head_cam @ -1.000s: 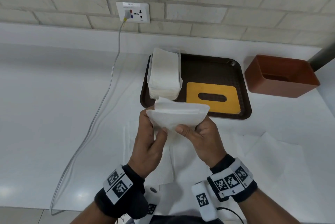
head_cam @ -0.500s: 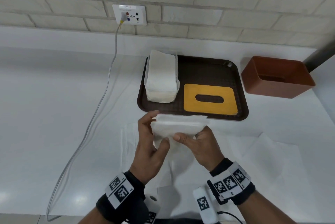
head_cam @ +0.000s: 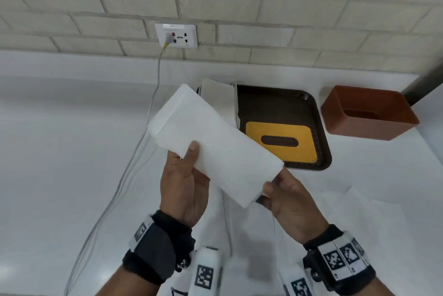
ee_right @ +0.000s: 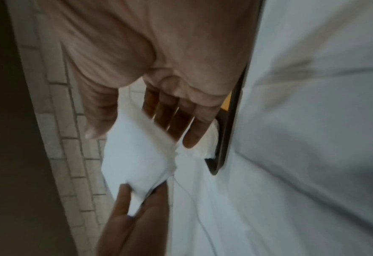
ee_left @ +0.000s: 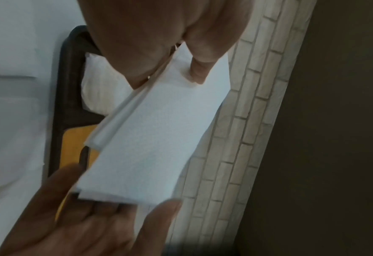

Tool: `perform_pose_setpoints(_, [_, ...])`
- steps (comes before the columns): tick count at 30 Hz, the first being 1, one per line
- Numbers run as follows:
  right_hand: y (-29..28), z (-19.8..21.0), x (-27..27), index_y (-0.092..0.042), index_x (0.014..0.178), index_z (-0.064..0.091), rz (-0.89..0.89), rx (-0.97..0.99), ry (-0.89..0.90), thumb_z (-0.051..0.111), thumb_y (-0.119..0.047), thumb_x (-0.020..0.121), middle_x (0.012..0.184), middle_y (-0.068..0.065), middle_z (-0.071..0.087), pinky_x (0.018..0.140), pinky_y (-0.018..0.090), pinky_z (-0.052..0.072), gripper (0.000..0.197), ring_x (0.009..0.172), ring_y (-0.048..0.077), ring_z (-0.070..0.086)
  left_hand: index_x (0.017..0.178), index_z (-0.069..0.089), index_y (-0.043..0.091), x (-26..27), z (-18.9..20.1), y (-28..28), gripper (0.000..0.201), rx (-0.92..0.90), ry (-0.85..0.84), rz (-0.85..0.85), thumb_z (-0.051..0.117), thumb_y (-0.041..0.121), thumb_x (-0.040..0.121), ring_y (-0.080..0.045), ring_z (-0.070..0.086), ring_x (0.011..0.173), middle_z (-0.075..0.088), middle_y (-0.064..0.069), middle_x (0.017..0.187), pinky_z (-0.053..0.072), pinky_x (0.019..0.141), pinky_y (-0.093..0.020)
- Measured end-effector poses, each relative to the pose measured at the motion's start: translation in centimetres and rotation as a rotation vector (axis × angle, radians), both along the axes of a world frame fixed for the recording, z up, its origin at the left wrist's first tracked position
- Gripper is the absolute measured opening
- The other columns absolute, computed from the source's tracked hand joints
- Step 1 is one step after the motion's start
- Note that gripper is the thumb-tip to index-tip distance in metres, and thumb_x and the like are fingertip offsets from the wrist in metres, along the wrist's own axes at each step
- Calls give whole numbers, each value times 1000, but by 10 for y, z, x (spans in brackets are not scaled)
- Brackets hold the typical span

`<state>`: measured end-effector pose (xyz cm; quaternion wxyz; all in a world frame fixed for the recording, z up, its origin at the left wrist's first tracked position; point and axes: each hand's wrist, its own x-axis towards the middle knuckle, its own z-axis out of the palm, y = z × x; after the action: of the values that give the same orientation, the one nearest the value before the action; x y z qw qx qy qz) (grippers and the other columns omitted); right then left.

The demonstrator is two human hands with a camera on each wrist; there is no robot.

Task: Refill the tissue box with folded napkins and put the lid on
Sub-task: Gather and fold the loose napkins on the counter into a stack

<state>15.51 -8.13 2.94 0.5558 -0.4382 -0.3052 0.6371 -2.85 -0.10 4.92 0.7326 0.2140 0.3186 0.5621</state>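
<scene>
A folded white napkin (head_cam: 213, 142) is held slantwise in the air in front of the brown tray (head_cam: 282, 101). My left hand (head_cam: 184, 176) pinches its near long edge, thumb on top. My right hand (head_cam: 285, 197) pinches its lower right end. The left wrist view shows the napkin (ee_left: 157, 138) between both hands; the right wrist view shows the napkin (ee_right: 135, 159) the same way. A stack of napkins (head_cam: 219, 97) sits on the tray's left side, partly hidden. The yellow slotted lid (head_cam: 280, 141) lies flat on the tray. The open red-brown tissue box (head_cam: 369, 113) stands right of the tray.
Unfolded white napkins (head_cam: 359, 219) lie spread on the white counter near me. A grey cable (head_cam: 134, 156) runs from the wall socket (head_cam: 176, 35) down across the counter on the left. A brick wall (head_cam: 239, 8) closes the back.
Both hands have raised the napkin and stretched it out into a long slanted strip; earlier it was bunched between them lower and nearer the tray's front edge.
</scene>
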Motion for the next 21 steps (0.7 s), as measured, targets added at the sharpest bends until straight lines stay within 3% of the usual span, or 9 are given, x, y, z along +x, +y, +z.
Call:
perform_pose_setpoints(3, [0, 6, -9, -25, 136, 52, -55, -15, 44, 75, -17, 85, 131, 1, 67, 86, 33, 58, 57, 121, 23, 64, 146, 47, 16, 9, -2, -8, 43, -20, -26, -47, 50, 14, 103, -35, 56, 131, 59, -11, 143, 39, 111, -61])
perform_pose_setpoints(6, [5, 10, -11, -26, 133, 53, -128, 7, 2, 72, -13, 82, 128, -2, 69, 86, 31, 58, 56, 118, 19, 65, 144, 49, 16, 13, -4, -16, 42, -59, -47, -72, 51, 16, 102, -35, 58, 129, 62, -12, 139, 45, 107, -59])
perform_pose_setpoints(9, [8, 11, -16, -23, 135, 51, -153, 7, -65, 73, -10, 84, 127, 1, 69, 93, 36, 56, 57, 119, 20, 65, 145, 48, 17, 19, -6, -23, 44, -69, -15, -96, 51, 19, 101, -34, 60, 126, 63, -12, 138, 51, 101, -55])
perform_pose_setpoints(13, [9, 9, -15, -21, 136, 51, -168, -52, -35, 73, -11, 83, 129, 4, 68, 96, 47, 55, 59, 122, 26, 63, 145, 47, 15, 17, -9, -25, 45, -47, 16, -86, 51, 21, 101, -33, 60, 127, 62, -12, 138, 45, 106, -57])
perform_pose_setpoints(16, [3, 14, 3, -21, 132, 55, -157, -52, -128, 67, -7, 82, 126, 2, 70, 89, 38, 58, 53, 118, 25, 65, 145, 49, 11, -5, -17, -12, 51, -66, 23, -89, 60, 24, 97, -35, 56, 130, 60, -15, 141, 47, 105, -54])
perform_pose_setpoints(21, [0, 39, 29, -15, 128, 60, -108, -37, -252, 67, -4, 79, 120, 6, 73, 86, 31, 59, 51, 111, 24, 69, 139, 56, 19, -39, -29, 8, 56, -140, 150, -245, 71, 13, 85, -28, 65, 116, 64, -11, 136, 60, 87, -40])
